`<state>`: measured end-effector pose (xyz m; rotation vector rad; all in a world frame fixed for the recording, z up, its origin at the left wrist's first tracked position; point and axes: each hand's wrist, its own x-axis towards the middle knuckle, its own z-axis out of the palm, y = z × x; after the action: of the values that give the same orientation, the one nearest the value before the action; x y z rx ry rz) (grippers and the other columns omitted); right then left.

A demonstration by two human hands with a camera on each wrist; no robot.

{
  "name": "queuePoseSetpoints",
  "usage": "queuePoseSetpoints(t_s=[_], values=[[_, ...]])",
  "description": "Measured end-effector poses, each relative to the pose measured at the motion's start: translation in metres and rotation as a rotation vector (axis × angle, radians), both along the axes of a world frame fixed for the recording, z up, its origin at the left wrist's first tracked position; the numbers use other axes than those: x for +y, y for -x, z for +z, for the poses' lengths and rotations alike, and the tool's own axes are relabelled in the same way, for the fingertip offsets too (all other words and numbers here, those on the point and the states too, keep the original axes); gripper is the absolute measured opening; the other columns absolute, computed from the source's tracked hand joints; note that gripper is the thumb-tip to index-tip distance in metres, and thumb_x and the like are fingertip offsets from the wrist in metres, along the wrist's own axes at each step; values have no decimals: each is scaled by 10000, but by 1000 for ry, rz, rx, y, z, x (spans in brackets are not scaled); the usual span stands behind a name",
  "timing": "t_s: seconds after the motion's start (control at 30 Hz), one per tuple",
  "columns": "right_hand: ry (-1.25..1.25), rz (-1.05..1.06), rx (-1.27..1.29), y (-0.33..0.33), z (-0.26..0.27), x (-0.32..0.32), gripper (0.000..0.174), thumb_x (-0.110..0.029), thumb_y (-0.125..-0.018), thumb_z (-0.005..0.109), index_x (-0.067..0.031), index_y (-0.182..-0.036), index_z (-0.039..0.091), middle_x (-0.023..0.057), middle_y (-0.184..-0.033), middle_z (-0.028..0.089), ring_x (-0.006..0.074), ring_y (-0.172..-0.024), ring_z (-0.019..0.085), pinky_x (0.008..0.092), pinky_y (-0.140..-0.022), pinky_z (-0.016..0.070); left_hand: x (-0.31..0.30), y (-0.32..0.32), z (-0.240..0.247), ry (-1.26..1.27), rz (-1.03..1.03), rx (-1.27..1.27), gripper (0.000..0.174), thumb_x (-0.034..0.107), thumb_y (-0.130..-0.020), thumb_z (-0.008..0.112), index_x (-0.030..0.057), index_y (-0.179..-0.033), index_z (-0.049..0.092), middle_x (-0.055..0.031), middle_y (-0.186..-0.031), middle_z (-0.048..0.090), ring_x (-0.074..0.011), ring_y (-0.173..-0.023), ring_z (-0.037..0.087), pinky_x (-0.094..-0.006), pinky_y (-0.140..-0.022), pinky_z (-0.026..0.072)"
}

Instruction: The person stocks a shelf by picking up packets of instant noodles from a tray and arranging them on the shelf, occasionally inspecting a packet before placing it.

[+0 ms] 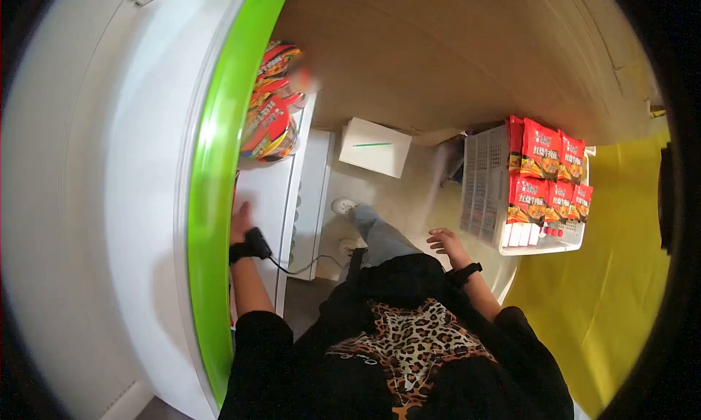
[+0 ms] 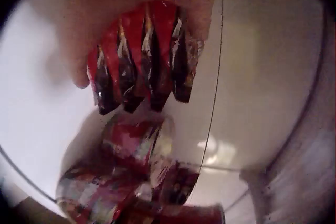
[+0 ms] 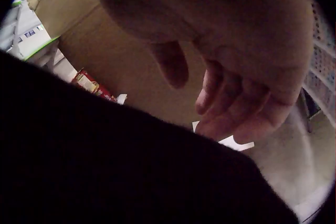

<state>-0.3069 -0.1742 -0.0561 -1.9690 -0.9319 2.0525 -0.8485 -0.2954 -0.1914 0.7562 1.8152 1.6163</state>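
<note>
My left hand (image 1: 239, 223) reaches into the white shelf, partly hidden by the green shelf edge in the head view. In the left wrist view it grips a row of several red instant noodle packets (image 2: 137, 56) from both sides, their dark crimped ends facing the camera. Just past them on the white shelf board stand red instant noodle cups (image 2: 131, 140), which the head view shows as a group of cups (image 1: 269, 128). Beside my body, my right hand (image 1: 450, 246) hangs loosely curled and holds nothing.
A white plastic basket (image 1: 483, 175) at the right holds red noodle packets (image 1: 542, 153) and red-capped items. On the floor lies a white box (image 1: 387, 161) with a green strip. A brown cardboard wall (image 1: 409, 55) rises ahead; a thin cable runs from the left wrist.
</note>
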Motion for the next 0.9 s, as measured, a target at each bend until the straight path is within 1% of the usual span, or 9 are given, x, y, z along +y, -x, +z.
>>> queuePoseSetpoints(t_s=[0.03,0.1,0.17,0.27,0.37,0.53,0.63,0.67,0.9], values=[[-5,27,-6,2,-4,1,239,-261,-777,451,-92,-936,509,48,-813,559,121,-687,505,243,-614,380,-11,-13,-12,3,-82,-137,492,290,-692,623,28,-1043,400,-148,-1103,450,-298,-992,445,-418,-852,358],[-13,72,0,6,-7,3,233,-258,-775,458,-93,-931,512,46,-808,558,120,-688,503,241,-613,379,-3,-93,72,276,-279,-70,310,278,-794,504,39,-989,477,-139,-1056,487,-219,-916,505,-345,-835,379],[-42,108,56,11,-8,1,222,-252,-776,462,-95,-924,517,41,-799,560,118,-689,501,238,-612,376,-1,-140,113,290,5,-983,412,326,-792,506,23,-1061,433,-140,-1086,474,-233,-985,476,-341,-863,354],[-90,181,74,13,-9,-8,217,-245,-785,452,-95,-927,517,38,-797,564,116,-691,502,235,-611,375,-29,-184,122,502,-156,-913,519,368,-783,509,9,-1135,378,-138,-1109,461,-246,-1044,437,-346,-902,314],[-114,242,73,4,-6,-23,251,-265,-781,452,-83,-939,523,43,-817,575,123,-699,519,232,-621,384,-56,-208,131,532,-182,-792,573,391,-768,516,29,-1181,353,-153,-1132,447,-250,-1087,402,-349,-928,278],[-93,235,61,-30,-13,-59,257,-271,-778,454,-84,-939,526,46,-822,577,127,-691,519,234,-617,385,-95,-221,143,505,-113,-686,496,366,-769,509,64,-1147,401,-72,-1078,495,-187,-1017,452,-304,-857,320],[-72,222,77,-52,-14,-82,257,-267,-774,454,-82,-937,528,54,-826,579,128,-694,519,237,-619,386,-120,-229,149,482,-93,-654,519,408,-778,493,84,-1169,382,-96,-1119,472,-215,-1051,424,-343,-903,278],[-49,227,63,-59,-14,-87,254,-262,-773,451,-86,-940,528,53,-829,579,126,-705,518,237,-626,385,-125,-233,149,510,-48,-649,477,365,-769,503,73,-1135,411,-76,-1070,499,-192,-1013,452,-315,-856,317],[-87,219,57,-80,3,-100,259,-252,-783,422,-97,-967,518,44,-850,576,118,-739,516,237,-655,381,-146,-259,136,467,68,-721,450,361,-750,519,82,-1096,448,-85,-1067,504,-196,-1007,454,-306,-830,333]])
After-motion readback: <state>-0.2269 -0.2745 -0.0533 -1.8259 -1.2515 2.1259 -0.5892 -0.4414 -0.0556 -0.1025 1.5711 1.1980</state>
